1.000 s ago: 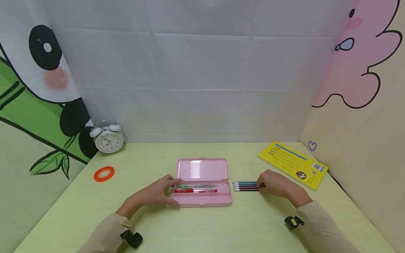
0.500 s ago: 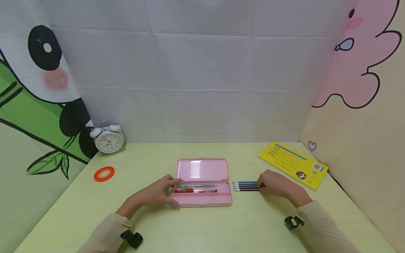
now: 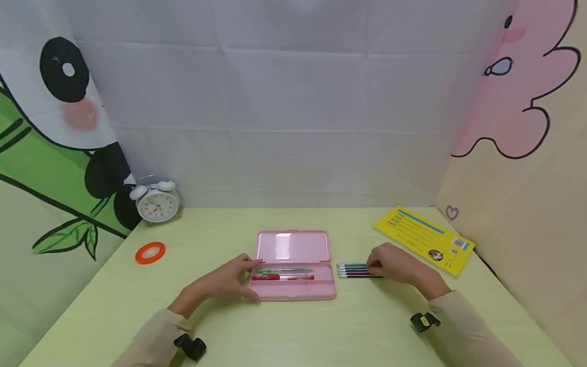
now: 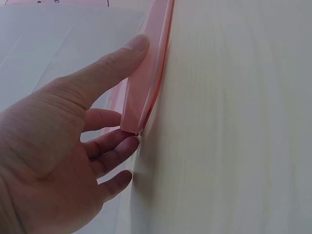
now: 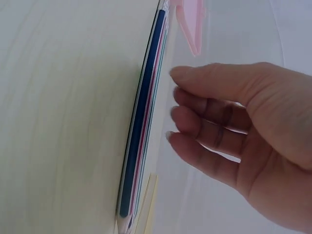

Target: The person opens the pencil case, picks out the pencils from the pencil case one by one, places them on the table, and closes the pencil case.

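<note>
A pink pencil case [image 3: 298, 290] lies with its lid [image 3: 312, 245] folded back. Inside its rear compartment are a green-tipped pen [image 3: 262, 271] and a red pen [image 3: 267, 278]. My left hand [image 3: 222, 281] holds the case's left end, thumb on the front wall [image 4: 141, 87] and fingers around the corner. To the right of the case, several pencils [image 3: 349, 270] lie side by side in a row. My right hand [image 3: 398, 264] hovers over their right ends, fingers loosely bent. In the right wrist view, a gap shows between its fingertips and the dark blue pencil [image 5: 141, 114].
A yellow book [image 3: 424, 238] lies at the back right, behind the right hand. At the left stand a white alarm clock [image 3: 158, 204] and, nearer, an orange tape roll [image 3: 143, 258]. A white cloth wall [image 3: 293, 127] closes off the table's back edge.
My right hand has lifted a little and shifted left along the pencils, uncovering more of the near pencil's right end. The left hand and the pencil case have stayed in place.
</note>
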Demonstrator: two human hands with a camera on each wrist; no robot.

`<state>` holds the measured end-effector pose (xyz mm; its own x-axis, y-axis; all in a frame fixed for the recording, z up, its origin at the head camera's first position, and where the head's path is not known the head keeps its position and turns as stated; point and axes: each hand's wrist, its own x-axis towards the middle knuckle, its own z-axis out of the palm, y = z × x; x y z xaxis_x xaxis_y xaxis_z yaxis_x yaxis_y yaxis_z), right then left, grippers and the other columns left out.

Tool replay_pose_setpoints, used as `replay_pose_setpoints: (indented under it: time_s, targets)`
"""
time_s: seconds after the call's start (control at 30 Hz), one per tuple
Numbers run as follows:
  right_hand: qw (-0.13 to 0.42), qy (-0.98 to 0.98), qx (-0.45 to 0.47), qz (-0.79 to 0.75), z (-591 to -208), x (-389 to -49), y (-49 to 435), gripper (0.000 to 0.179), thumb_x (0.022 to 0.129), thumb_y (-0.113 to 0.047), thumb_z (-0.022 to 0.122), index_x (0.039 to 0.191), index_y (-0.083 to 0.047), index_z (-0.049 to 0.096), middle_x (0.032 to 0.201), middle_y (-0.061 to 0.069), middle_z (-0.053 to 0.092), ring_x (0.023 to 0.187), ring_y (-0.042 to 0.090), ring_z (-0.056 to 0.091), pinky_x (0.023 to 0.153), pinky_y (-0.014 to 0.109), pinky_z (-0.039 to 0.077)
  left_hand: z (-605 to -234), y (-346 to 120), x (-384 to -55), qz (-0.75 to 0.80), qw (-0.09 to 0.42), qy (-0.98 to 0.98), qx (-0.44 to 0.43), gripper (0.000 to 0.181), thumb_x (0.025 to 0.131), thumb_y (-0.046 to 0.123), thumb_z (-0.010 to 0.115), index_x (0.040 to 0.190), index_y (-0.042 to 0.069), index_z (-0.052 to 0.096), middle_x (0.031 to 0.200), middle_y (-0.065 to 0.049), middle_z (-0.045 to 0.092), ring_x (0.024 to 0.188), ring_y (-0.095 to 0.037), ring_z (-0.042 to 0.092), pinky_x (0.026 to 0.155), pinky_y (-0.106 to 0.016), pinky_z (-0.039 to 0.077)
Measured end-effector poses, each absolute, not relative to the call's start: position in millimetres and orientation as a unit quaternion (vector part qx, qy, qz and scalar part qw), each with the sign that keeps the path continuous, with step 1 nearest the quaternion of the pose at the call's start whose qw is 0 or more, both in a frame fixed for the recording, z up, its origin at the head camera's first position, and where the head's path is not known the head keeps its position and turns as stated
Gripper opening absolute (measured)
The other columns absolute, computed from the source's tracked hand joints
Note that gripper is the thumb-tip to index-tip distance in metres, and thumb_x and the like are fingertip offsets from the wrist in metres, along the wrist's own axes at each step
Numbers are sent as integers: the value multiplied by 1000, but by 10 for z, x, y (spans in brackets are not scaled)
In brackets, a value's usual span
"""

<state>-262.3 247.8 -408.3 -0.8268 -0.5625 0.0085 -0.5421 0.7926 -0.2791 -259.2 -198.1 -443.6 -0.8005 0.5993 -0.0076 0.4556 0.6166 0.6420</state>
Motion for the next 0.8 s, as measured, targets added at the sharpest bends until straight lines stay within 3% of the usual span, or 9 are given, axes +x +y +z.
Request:
replay_pose_setpoints:
  time_s: [0.2,0.33,0.57,0.8]
  targets:
    - [21,942,-259,-212,-4038,-2686,2214,13,91,-7,73,103,-4,77,91,-4,70,79,11,59,76,28,54,-4437,-1994,-2587,333,114,889,292,89,74,38,89,145,2,51,111,-6,49,103,-24,45,84,-38,40]
    - [20,936,-230,-265,-4033,-2732,1994,17,92,-8,71,107,0,75,93,0,70,81,13,60,77,30,54,-4447,-1989,-2612,341,107,886,295,88,73,39,90,143,3,52,118,-8,51,110,-24,48,93,-46,42]
    - [5,926,-126,-356,-4078,-2790,1658,26,91,-6,72,114,6,71,102,11,72,91,21,66,80,35,56,-4450,-1990,-2624,347,112,884,292,88,72,39,90,143,3,52,119,-7,52,112,-24,50,95,-50,42]
    - [42,897,-58,-436,-4144,-2804,1540,49,86,-6,77,131,7,60,107,15,70,97,26,68,80,37,56,-4436,-1987,-2592,345,108,884,295,87,72,37,90,142,1,52,119,-9,53,111,-27,51,95,-51,42]
